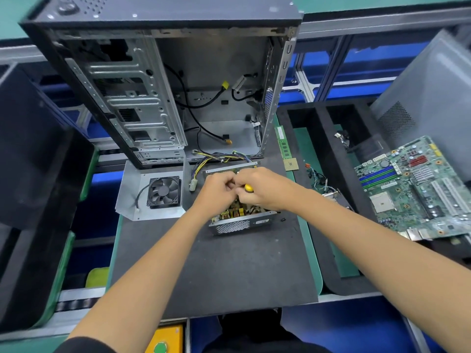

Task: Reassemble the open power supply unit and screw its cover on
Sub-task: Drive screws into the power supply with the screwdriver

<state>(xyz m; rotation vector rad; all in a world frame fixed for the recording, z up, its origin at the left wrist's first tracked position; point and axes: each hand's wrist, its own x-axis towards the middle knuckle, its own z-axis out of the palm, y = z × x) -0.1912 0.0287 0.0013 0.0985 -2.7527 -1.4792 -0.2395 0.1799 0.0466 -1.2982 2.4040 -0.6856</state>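
The open power supply unit (239, 224) lies on the dark mat in the middle, its circuit board exposed and its perforated metal wall facing me. Its cover (135, 197), a grey metal plate carrying a black fan (164, 191), lies flat to the left. My right hand (262, 189) grips a yellow-handled screwdriver (248, 188) over the unit's board. My left hand (216, 189) is curled just beside it, fingertips meeting the screwdriver's shaft; what it pinches is hidden. A bundle of coloured wires (216, 159) runs from the unit's far side.
An empty computer case (163, 93) stands upright behind the unit. A RAM stick (282, 142) and a CPU (291, 164) lie right of it. A motherboard (418, 189) rests on black foam trays at the right. A small black part (283, 219) sits beside the unit.
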